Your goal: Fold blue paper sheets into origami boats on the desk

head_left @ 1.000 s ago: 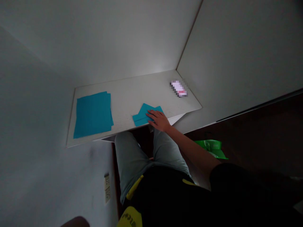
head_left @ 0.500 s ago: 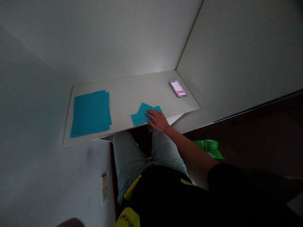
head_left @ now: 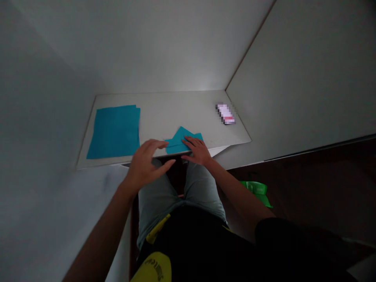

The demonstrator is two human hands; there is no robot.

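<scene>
A folded piece of blue paper [head_left: 179,141], with a pointed peak at its far side and a crease running along its near strip, lies at the front edge of the white tabletop [head_left: 173,111]. My right hand [head_left: 199,151] rests over its right part, fingers stretched across the paper and thumb apart near the table edge. At the paper's left end, my left hand [head_left: 145,162] is held with thumb and fingers spread and nothing between them. Whether its fingertips touch the paper I cannot tell.
A stack of blue paper sheets [head_left: 114,132] lies at the left of the tabletop. A phone [head_left: 225,113] with a blurred screen sits at the far right. Walls close in behind and at the right. A green bag-like object [head_left: 256,188] is on the floor at the right.
My left hand has come up from the lower left edge to the folded paper's left end. My right hand stays on the paper, its thumb now farther from the fingers. The view has shifted slightly.
</scene>
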